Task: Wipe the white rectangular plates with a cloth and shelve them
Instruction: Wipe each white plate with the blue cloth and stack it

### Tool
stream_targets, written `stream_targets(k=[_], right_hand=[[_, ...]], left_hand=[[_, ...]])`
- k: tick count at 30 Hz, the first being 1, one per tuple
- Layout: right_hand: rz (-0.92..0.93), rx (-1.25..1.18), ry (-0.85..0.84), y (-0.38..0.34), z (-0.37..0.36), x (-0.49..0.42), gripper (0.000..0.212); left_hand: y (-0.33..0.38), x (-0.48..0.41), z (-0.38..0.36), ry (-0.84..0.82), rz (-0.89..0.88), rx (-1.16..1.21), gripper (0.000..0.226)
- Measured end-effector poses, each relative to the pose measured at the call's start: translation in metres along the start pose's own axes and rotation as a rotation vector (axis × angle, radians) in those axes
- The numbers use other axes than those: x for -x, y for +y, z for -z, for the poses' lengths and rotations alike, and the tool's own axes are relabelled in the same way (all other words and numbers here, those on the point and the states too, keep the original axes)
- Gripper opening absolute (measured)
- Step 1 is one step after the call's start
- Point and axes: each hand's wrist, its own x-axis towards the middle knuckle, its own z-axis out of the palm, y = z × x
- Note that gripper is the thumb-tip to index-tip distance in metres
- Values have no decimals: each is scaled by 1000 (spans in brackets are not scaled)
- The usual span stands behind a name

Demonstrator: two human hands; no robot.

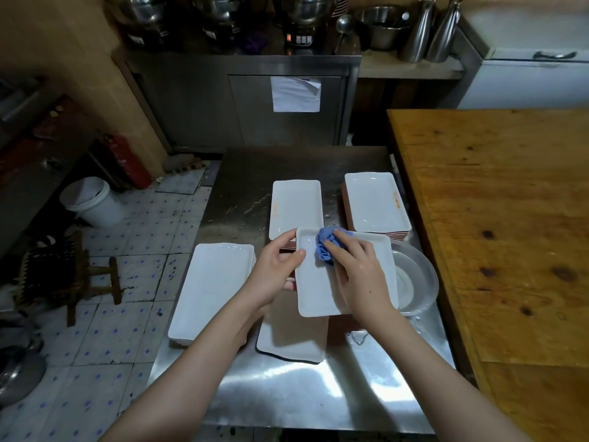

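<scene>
Held white rectangular plate (318,288) sits above the middle of the steel tabletop (287,387), lifted clear of it and tilted slightly. Left hand (275,272) grasps the plate's left rim, thumb on top, fingers going under. Right hand (360,275) lies on the plate's upper face, fingers curled over a bunched blue cloth (326,247) and pressing it against the plate near the far end. From the held plate: at 12 o'clock, the centre stack (294,205) of white plates, orange mark on its left rim. At 1 o'clock, the right stack (376,202), orange mark on its right rim. At 9 o'clock, the left stack (213,288), at the tabletop's left edge. At 6 o'clock, directly below, a single plate (290,339), partly hidden by the left forearm. At 3 o'clock, a clear bowl (420,282), partly under the held plate's right edge. Water droplets on the steel near the bowl. Wooden table (494,218) abuts the right side.
</scene>
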Motion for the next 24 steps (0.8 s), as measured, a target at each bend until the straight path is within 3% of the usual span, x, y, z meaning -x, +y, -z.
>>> stream_targets(k=[7, 11, 19, 24], right_hand=[[-380, 31, -51, 40, 13, -2, 37], [-353, -10, -62, 27, 15, -8, 36], [-116, -124, -202, -30, 1, -11, 41], [-18, -86, -240, -22, 6, -5, 37]], left_hand=[[3, 4, 19, -22, 0, 82, 39], [1, 3, 21, -26, -2, 121, 38], [-4, -1, 14, -38, 1, 170, 33], [-9, 1, 19, -21, 12, 184, 32]])
